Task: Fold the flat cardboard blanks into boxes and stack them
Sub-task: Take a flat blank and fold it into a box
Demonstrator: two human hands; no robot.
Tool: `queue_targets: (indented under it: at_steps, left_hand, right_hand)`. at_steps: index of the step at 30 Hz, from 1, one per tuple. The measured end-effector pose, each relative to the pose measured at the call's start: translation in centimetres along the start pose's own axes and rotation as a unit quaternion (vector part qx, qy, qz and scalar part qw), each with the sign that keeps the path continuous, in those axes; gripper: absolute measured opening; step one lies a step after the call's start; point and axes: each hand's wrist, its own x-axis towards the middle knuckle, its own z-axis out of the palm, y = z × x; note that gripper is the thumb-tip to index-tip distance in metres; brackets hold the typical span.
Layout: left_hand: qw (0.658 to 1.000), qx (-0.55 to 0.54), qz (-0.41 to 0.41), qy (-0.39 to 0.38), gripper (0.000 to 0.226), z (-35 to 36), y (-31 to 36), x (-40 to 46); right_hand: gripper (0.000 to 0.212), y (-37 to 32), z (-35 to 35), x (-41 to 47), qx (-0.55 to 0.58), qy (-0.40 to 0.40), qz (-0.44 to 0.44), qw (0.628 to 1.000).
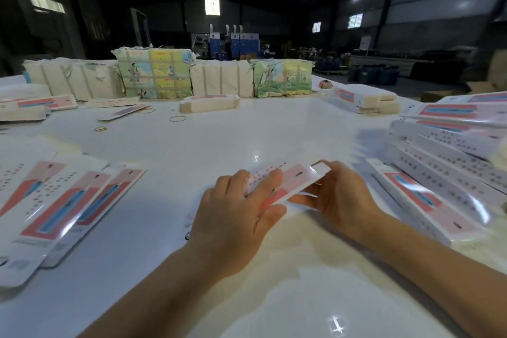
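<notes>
Left hand lies flat with straight fingers on a glossy pink-and-white cardboard blank; right hand apparently grips its far end above the smooth white desk.

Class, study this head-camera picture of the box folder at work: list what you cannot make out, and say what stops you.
- Near end of the box being folded, head view: covered by the left hand.
- Its underside: hidden by the right hand.
- Print on the folded boxes at right: blurred.
- Flat blanks at left: cut off by the picture's edge.
- Lettering on the wrapped bundles at the back: too small.
</notes>
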Motion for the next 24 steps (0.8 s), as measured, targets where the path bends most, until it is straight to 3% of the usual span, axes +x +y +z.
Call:
queue_targets:
  at_steps: [2,3,6,8,10,11,13,15,17,20,24]
  left_hand:
    - [0.999,0.025,-0.01,0.02,0.068,0.1,-0.4,0.1]
    - [0.999,0.038,-0.007,0.025,0.067,0.3,-0.4,0.1]
    - [0.998,0.055,-0.019,0.017,0.082,0.6,-0.4,0.1]
    - [0.997,0.045,-0.059,0.025,0.095,0.6,-0.3,0.3]
    - [0.994,0.042,-0.092,0.03,0.101,0.4,0.0,0.5]
    - [0.993,0.044,-0.104,0.033,0.102,0.4,0.1,0.5]
    - [0.991,0.056,-0.12,0.036,0.102,0.2,0.4,0.5]
    - [0.988,0.073,-0.132,0.039,0.102,0.0,0.7,0.5]
    - [0.986,0.082,-0.138,0.035,0.097,-0.3,1.0,0.3]
    - [0.985,0.098,-0.125,0.064,0.088,-0.3,1.3,0.0]
    - [0.986,0.087,-0.138,0.039,0.093,-0.5,1.3,-0.1]
  right_hand:
    - [0.035,-0.5,-0.6,0.4,0.095,0.012,0.032,0.995]
    - [0.033,-0.6,-0.6,0.5,0.079,0.001,0.03,0.996]
    - [0.02,0.2,-0.4,0.3,-0.008,-0.023,-0.031,0.999]
    - [0.031,0.4,-0.5,-0.1,-0.052,-0.026,-0.082,0.995]
    - [0.043,0.7,-0.7,-0.4,-0.175,0.01,-0.158,0.972]
    - [0.043,0.7,-0.7,-0.6,-0.269,0.032,-0.209,0.94]
    - [0.033,0.8,-0.8,-0.9,-0.462,0.065,-0.309,0.829]
    - [0.043,1.2,-1.1,-0.8,-0.59,0.058,-0.339,0.731]
    - [0.047,1.5,-0.9,-0.8,-0.635,0.044,-0.329,0.698]
    - [0.034,1.9,-0.6,-0.7,-0.585,0.022,-0.298,0.754]
    - [0.028,1.3,-0.6,-1.0,-0.319,-0.014,-0.184,0.93]
